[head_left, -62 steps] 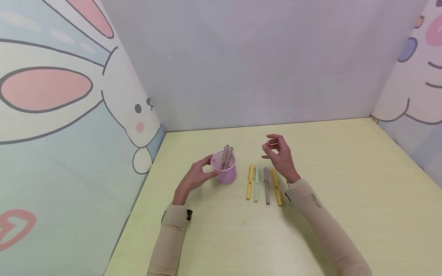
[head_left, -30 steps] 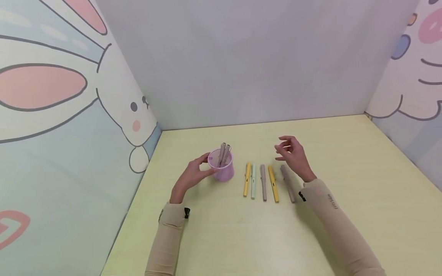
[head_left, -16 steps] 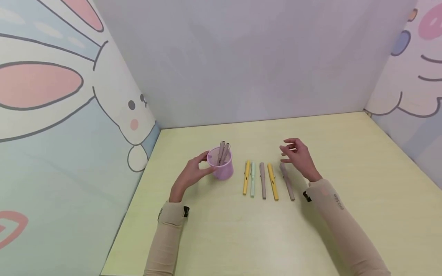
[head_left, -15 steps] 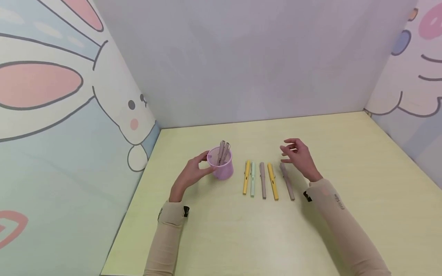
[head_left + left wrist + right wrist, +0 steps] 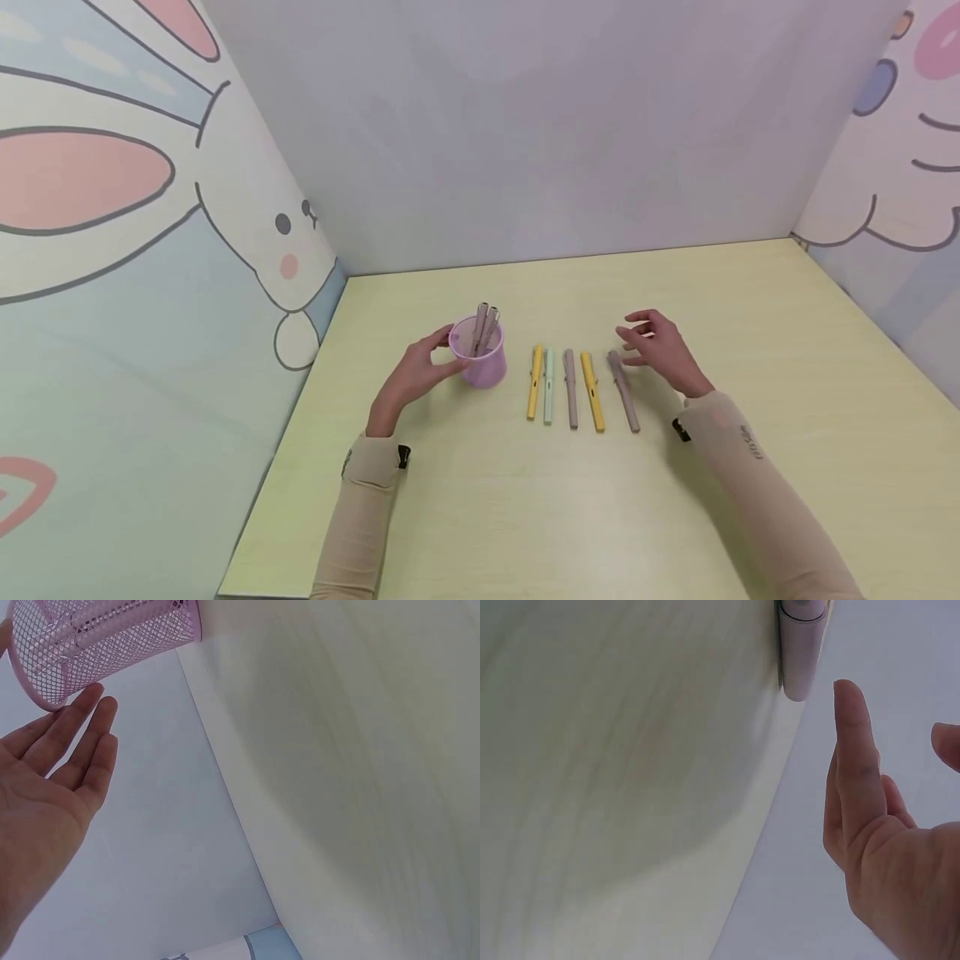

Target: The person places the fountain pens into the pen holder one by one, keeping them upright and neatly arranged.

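— While the left hand [image 5: 416, 379] rests relaxed fingers against the pink mesh cup [image 5: 481, 360], left of centre, what's the right hand [image 5: 660, 352] got?
— Nothing; it's loose beside the taupe pen [image 5: 623, 390], centre-right. Light, stiff, probably slick: pinch mid-barrel.

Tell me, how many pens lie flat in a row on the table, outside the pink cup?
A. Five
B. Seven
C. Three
A. Five pens lie side by side on the table: yellow pen, pale green pen, mauve pen, second yellow pen, second mauve pen.
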`<state>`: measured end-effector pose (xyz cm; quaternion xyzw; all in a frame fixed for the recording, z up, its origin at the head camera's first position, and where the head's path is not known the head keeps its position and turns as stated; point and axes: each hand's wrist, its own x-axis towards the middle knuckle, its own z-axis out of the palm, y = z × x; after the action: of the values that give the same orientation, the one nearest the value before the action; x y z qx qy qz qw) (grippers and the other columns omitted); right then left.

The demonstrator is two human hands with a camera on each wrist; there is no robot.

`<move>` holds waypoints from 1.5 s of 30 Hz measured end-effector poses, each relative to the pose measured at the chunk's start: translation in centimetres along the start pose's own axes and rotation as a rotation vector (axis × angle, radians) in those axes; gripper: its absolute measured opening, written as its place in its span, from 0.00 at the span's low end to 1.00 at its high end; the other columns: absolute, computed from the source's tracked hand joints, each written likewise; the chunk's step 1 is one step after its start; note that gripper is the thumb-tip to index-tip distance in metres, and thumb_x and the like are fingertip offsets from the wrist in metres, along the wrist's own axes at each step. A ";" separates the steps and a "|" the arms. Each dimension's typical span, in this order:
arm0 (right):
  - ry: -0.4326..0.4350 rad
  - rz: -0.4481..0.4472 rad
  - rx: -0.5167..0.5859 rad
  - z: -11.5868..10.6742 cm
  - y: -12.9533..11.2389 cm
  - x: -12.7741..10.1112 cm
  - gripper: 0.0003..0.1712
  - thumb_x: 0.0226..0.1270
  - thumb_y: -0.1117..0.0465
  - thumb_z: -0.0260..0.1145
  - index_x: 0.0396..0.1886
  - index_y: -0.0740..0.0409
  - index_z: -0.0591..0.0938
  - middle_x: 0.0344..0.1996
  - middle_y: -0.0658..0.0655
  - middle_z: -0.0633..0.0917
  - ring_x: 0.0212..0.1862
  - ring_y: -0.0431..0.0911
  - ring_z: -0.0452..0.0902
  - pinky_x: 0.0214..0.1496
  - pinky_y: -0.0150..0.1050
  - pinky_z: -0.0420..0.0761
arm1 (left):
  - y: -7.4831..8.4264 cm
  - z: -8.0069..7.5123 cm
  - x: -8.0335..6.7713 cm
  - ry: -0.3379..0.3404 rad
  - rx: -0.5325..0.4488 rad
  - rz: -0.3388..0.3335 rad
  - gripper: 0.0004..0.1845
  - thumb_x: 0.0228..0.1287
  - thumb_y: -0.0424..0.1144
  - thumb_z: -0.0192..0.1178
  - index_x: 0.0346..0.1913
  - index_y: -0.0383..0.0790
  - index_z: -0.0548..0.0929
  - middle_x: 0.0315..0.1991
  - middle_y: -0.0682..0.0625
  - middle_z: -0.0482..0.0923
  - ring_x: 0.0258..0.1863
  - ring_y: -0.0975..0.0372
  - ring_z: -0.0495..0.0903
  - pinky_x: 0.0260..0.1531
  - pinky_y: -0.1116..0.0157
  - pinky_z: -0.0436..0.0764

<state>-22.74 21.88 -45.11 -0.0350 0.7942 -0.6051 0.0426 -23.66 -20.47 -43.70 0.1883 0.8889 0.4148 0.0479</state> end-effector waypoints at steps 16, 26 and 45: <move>-0.110 0.084 -0.035 -0.8 1.1 -0.6 0.35 0.80 0.57 0.62 0.71 0.77 0.61 0.53 0.71 0.71 0.48 0.56 0.79 0.44 0.45 0.88 | 0.0 -0.1 0.0 0.002 0.003 0.001 0.40 0.68 0.50 0.70 0.78 0.40 0.67 0.66 0.42 0.77 0.68 0.48 0.72 0.67 0.40 0.68; -0.161 0.168 -0.046 -0.5 0.7 -0.8 0.35 0.80 0.57 0.61 0.71 0.79 0.61 0.56 0.76 0.74 0.52 0.60 0.78 0.43 0.46 0.88 | 0.3 -0.3 -0.1 -0.003 0.012 0.000 0.41 0.68 0.50 0.69 0.78 0.40 0.67 0.67 0.41 0.76 0.69 0.48 0.72 0.68 0.40 0.67; -0.200 0.225 -0.134 -0.1 0.6 -0.2 0.29 0.78 0.58 0.64 0.64 0.78 0.69 0.47 0.68 0.79 0.43 0.52 0.79 0.39 0.44 0.88 | 0.3 -0.2 0.0 -0.009 0.012 0.000 0.41 0.68 0.51 0.70 0.78 0.41 0.67 0.67 0.41 0.76 0.69 0.47 0.72 0.67 0.40 0.67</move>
<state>-22.51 22.16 -45.62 -0.0085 0.8237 -0.5355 0.1865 -23.61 -20.49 -43.34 0.1906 0.8912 0.4085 0.0504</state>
